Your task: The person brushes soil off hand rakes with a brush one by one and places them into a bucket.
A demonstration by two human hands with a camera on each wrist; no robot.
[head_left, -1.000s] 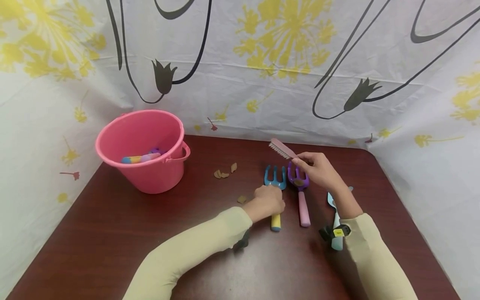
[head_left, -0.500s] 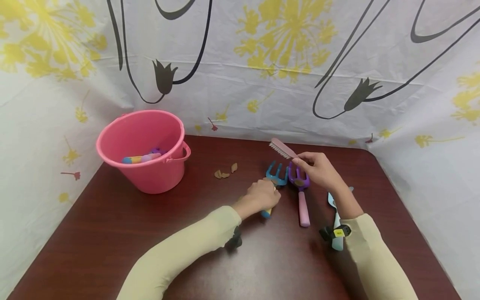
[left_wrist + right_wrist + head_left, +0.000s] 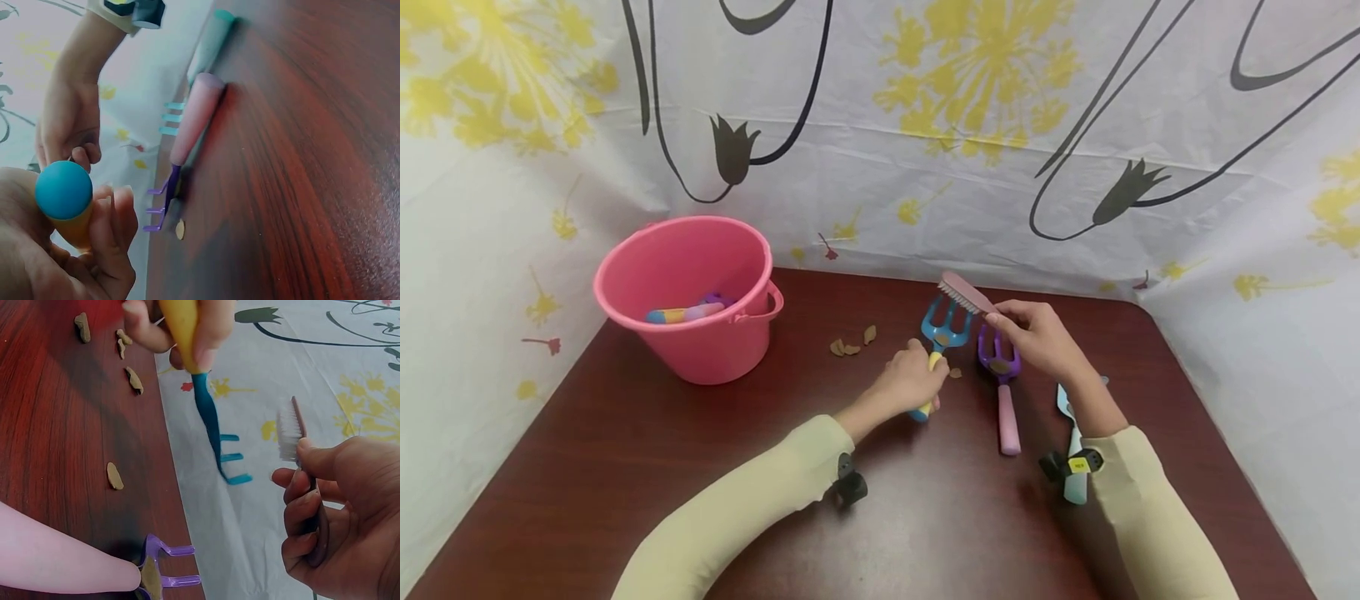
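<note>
My left hand [image 3: 910, 382] grips the yellow handle of a small toy garden fork with a blue head [image 3: 946, 333], lifted off the table. In the left wrist view the blue end cap [image 3: 64, 189] points at the camera. A brown spot marks the fork's head. My right hand [image 3: 1037, 337] holds a pink brush [image 3: 964, 293] by its handle, its white bristles [image 3: 288, 432] facing the fork's tines. In the head view the brush overlaps those tines; the right wrist view shows a gap. Below lies a purple fork [image 3: 1009, 417] with a pink handle and brown matter on its head.
A pink bucket [image 3: 692, 354] with toy tool handles [image 3: 685, 314] inside stands at the left. Several brown flakes [image 3: 850, 348] lie on the dark table [image 3: 625, 467]. A pale turquoise tool [image 3: 1076, 487] lies partly under my right wrist. A patterned sheet [image 3: 850, 150] hangs behind.
My left hand has picked up the blue fork and moved it up toward the brush, uncovering a brown flake. The right hand with the brush has stayed nearly still.
</note>
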